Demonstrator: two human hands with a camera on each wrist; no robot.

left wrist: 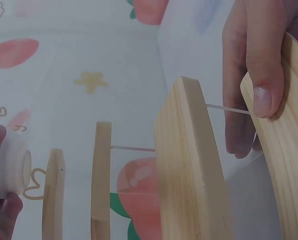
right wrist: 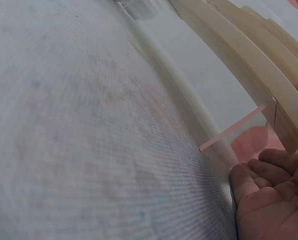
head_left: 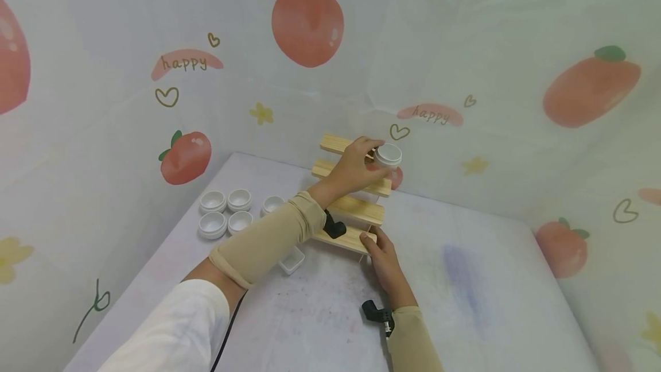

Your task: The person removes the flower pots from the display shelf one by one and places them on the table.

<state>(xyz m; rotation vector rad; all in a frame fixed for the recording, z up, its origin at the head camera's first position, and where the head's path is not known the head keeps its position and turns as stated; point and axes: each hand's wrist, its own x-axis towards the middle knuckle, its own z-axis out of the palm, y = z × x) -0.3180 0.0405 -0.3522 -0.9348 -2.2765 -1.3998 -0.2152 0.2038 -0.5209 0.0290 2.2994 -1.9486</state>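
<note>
A stepped rack point(head_left: 361, 210) of pale wooden slats on clear side panels stands near the back of the table. My left hand point(head_left: 353, 166) reaches across it and grips a small round white bowl point(head_left: 388, 155) between thumb and fingers. In the left wrist view, the bowl point(left wrist: 9, 165) is held beyond the far end of the top slat. My right hand point(head_left: 386, 263) holds the right end of the lowest slat point(left wrist: 288, 135), thumb on top and the other fingers beneath. The right wrist view shows those curled fingers point(right wrist: 273, 172) beside the clear side panel, close to the tabletop.
Several white bowls point(head_left: 212, 224) stand in rows on the table's left side, some partly hidden behind my left forearm. A small square white dish point(head_left: 292, 260) lies in front of the rack. A black cable point(head_left: 227, 332) runs beside the left arm. Fruit-printed sheeting point(head_left: 361, 85) encloses the table's back.
</note>
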